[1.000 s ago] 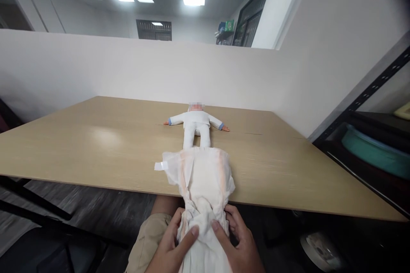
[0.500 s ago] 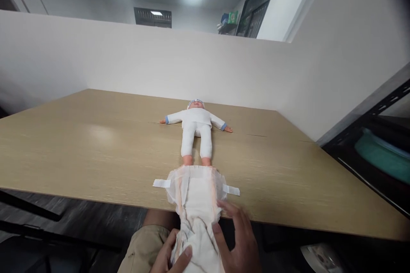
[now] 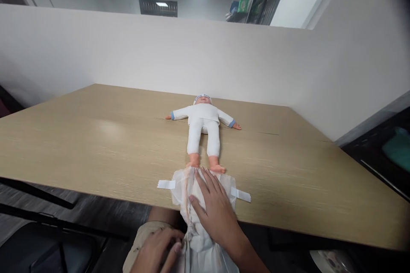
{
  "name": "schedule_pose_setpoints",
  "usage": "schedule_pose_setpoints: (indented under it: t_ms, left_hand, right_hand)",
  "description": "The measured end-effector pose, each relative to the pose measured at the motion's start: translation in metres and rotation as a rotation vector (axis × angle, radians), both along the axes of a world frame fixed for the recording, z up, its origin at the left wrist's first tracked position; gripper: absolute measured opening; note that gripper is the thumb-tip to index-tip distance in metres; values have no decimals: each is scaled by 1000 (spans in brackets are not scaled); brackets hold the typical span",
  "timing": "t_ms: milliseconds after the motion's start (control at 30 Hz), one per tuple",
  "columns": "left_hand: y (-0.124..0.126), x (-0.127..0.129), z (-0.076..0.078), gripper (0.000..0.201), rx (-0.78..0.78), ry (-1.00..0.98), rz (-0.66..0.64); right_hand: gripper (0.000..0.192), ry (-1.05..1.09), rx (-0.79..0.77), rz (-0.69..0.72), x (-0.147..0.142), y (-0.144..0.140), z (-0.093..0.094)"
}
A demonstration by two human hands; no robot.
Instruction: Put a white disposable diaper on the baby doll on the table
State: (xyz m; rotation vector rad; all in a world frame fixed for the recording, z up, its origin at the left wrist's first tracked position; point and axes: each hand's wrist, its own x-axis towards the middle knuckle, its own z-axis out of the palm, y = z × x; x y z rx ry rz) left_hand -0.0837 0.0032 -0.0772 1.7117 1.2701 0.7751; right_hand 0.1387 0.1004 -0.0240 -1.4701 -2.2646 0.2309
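Note:
An unfolded white diaper point(image 3: 198, 232) lies with its upper end on the table and its lower part hanging over the front edge towards my lap. Its two white tape tabs stick out to the sides. My right hand point(image 3: 213, 202) rests flat on the upper part, fingers stretched out towards the doll's feet. At the diaper's lower left edge, my left hand point(image 3: 160, 247) has curled fingers and appears to pinch that edge. Just beyond the diaper, a baby doll point(image 3: 204, 126) in white clothes with blue cuffs lies on its back, arms spread.
The wooden table point(image 3: 128, 149) meets a low white wall point(image 3: 192, 55) at the back. A black rack point(image 3: 378, 153) with something green stands at the right. Below the table on the left is a dark chair point(image 3: 48, 247).
My right hand has moved from the diaper's right side up onto its upper part and flattened there. My left hand has shifted slightly left, and the view has turned a little.

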Motion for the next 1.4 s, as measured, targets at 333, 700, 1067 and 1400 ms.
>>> schedule_pose_setpoints:
  t_ms: [333, 700, 1067, 1400]
  left_hand:
    - [111, -23, 72, 30, 636, 185, 48]
    - [270, 29, 107, 110, 897, 792, -773]
    - [288, 73, 101, 24, 1155, 573, -765]
    - [321, 73, 192, 33, 735, -31, -663]
  right_hand:
    - [59, -17, 27, -15, -2, -1, 1]
    - [60, -38, 12, -8, 0, 0, 0]
    - [65, -105, -56, 0, 6, 7, -7]
    - [68, -107, -63, 83, 6, 66, -3]
